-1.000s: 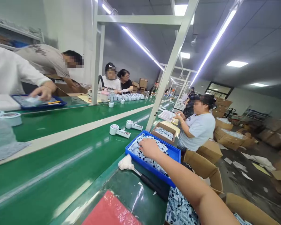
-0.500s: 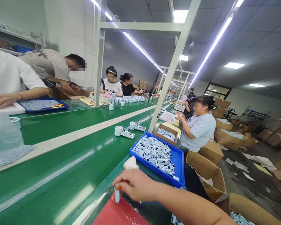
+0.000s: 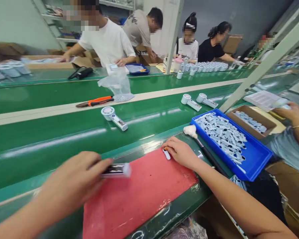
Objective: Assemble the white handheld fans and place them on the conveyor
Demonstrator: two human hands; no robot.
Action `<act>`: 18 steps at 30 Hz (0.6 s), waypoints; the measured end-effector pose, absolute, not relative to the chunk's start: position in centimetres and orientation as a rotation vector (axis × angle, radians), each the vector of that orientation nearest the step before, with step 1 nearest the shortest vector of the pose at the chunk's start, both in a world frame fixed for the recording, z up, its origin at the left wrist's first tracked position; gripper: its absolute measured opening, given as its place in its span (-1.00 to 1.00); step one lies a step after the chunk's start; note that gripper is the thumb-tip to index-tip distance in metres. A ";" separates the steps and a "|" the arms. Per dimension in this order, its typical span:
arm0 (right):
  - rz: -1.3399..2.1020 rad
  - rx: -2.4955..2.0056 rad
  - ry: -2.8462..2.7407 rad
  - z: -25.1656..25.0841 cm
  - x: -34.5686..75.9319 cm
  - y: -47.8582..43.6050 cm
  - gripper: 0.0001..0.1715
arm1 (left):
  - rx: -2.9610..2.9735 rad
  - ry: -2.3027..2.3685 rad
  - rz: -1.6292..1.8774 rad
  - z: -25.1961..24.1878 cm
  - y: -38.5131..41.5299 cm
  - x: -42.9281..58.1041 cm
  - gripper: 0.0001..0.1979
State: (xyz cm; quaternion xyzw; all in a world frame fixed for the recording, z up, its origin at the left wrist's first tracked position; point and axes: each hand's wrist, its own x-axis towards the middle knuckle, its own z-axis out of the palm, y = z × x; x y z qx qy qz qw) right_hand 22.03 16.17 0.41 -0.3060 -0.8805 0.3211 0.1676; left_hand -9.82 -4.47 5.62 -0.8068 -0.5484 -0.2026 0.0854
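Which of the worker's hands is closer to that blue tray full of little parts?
Right. The right hand, pinching a small white part on the red mat, lies just beside the blue tray; the left hand holds a dark device at the mat's opposite edge.

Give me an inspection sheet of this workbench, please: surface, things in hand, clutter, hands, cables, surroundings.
Surface: red mat on the bench edge, beside a green conveyor belt.
Things in hand: handheld device; small white piece; blue tray of similar white pieces.
Clutter: white-tipped brush; orange-handled tool; plastic bag.
Hands: left hand grips the handheld device; right hand pinches the small white piece on the mat.
Cables: nothing seen.
Surroundings: co-workers across the belt; cardboard box of parts.
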 end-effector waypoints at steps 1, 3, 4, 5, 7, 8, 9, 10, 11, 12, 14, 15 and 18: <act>0.890 -0.881 -2.512 0.6 22.1 15.9 -0.70 | -2.409 -1.602 -0.497 5.3 -4.3 -7.9 -0.72; 0.848 -0.962 -2.510 1.1 22.5 15.0 -0.75 | -2.417 -1.542 -0.330 4.5 -3.8 -4.5 -0.76; 0.807 -1.018 -2.517 1.3 22.8 14.4 -0.80 | -2.423 -1.542 -0.294 4.2 -3.5 -3.2 -0.79; 0.737 -1.071 -2.536 1.4 23.0 13.8 -0.82 | -2.432 -1.561 -0.268 4.0 -3.3 -2.2 -0.83; 0.549 -1.115 -2.586 1.1 23.3 12.6 -0.73 | -2.455 -1.640 -0.214 3.6 -3.2 -1.4 -0.84; 0.458 -1.105 -2.605 0.8 23.4 12.1 -0.73 | -2.461 -1.679 -0.188 3.4 -3.3 -1.3 -0.83; 0.389 -1.082 -2.617 0.5 23.4 11.7 -0.79 | -2.461 -1.711 -0.161 3.4 -3.3 -1.4 -0.82; 0.347 -1.053 -2.615 0.1 23.3 11.4 -0.86 | -2.451 -1.734 -0.133 3.3 -3.4 -1.5 -0.81; 0.331 -1.017 -2.602 -0.2 23.3 11.2 -0.91 | -2.441 -1.752 -0.101 3.3 -3.5 -1.5 -0.80; 0.330 -0.973 -2.580 -0.5 23.2 11.1 -0.89 | -2.437 -1.763 -0.072 3.4 -3.6 -1.5 -0.79; 0.327 -0.861 -2.524 -0.6 23.0 10.9 -0.85 | -2.435 -1.795 -0.030 3.5 -3.7 -1.3 -0.79; 0.319 -0.801 -2.495 -0.5 23.0 10.8 -0.84 | -2.440 -1.815 -0.023 3.6 -3.7 -1.2 -0.78; 0.308 -0.667 -2.434 0.3 22.7 10.2 -0.81 | -2.473 -1.890 -0.137 4.1 -3.7 -0.8 -0.73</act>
